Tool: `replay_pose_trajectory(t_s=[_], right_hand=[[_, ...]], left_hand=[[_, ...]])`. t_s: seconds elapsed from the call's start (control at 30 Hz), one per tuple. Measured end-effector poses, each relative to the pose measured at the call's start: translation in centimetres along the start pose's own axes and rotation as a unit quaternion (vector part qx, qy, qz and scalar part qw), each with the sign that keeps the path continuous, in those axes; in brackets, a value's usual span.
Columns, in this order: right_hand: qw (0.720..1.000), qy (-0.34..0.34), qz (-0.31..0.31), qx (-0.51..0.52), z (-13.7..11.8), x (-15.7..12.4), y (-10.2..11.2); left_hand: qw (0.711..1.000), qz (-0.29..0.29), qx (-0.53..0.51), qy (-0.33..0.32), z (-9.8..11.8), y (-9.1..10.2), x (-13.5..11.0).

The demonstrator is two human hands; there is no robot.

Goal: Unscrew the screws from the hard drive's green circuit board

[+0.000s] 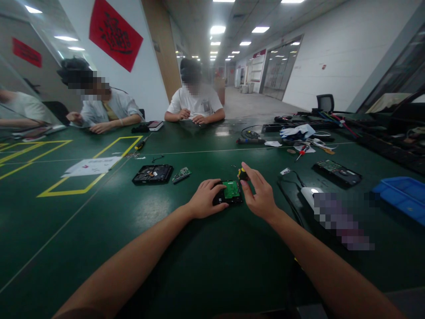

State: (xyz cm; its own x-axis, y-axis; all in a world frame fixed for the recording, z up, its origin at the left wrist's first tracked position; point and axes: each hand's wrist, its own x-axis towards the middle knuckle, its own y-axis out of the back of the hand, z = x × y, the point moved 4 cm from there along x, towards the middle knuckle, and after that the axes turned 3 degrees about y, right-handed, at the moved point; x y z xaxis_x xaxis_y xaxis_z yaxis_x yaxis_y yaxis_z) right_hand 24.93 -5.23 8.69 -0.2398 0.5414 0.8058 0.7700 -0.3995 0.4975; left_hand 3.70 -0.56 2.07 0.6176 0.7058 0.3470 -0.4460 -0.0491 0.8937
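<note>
A black hard drive with a green circuit board (231, 189) on its upper face lies on the dark green table in front of me. My left hand (206, 199) grips its left side, fingers at the far edge and thumb at the near edge. Above the drive's right end, my right hand (260, 191) pinches a short yellow-and-black screwdriver handle (243, 174) between thumb and fingers. I cannot make out the screwdriver's tip. Left of the drive lie a loose circuit board (181, 175) and another black drive casing (152, 174).
To the right are a white device (310, 195) with a cable, a third hard drive (337, 173) and a blue tray (400, 199). Farther back lie a red screwdriver (302, 152), gloves (297, 131) and cables. Several people sit across the table; a yellow screwdriver (141, 143) lies left.
</note>
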Motion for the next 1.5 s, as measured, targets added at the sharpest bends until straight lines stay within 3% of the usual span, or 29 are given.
replay_pose_trajectory(t_s=[0.27, 0.6, 0.93, 1.17, 1.5], right_hand=[[0.998, -0.020, 0.054, -0.028, 0.56, 0.03, 0.58], [0.998, -0.043, 0.037, 0.000, 0.68, -0.20, 0.14], [0.997, -0.020, 0.069, -0.031, 0.63, 0.02, 0.49], [0.999, -0.030, 0.026, -0.004, 0.44, 0.01, 0.04], [0.997, -0.026, 0.062, -0.036, 0.55, 0.08, 0.48]], left_hand=[[1.000, -0.008, -0.002, 0.004, 0.01, 0.05, 0.05], [1.000, -0.008, 0.004, 0.003, 0.13, 0.10, -0.02], [1.000, -0.008, 0.000, 0.006, 0.22, 0.24, 0.01], [1.000, -0.003, -0.009, -0.003, 0.17, 0.25, -0.01], [1.000, -0.010, 0.002, 0.007, 0.20, 0.16, 0.00]])
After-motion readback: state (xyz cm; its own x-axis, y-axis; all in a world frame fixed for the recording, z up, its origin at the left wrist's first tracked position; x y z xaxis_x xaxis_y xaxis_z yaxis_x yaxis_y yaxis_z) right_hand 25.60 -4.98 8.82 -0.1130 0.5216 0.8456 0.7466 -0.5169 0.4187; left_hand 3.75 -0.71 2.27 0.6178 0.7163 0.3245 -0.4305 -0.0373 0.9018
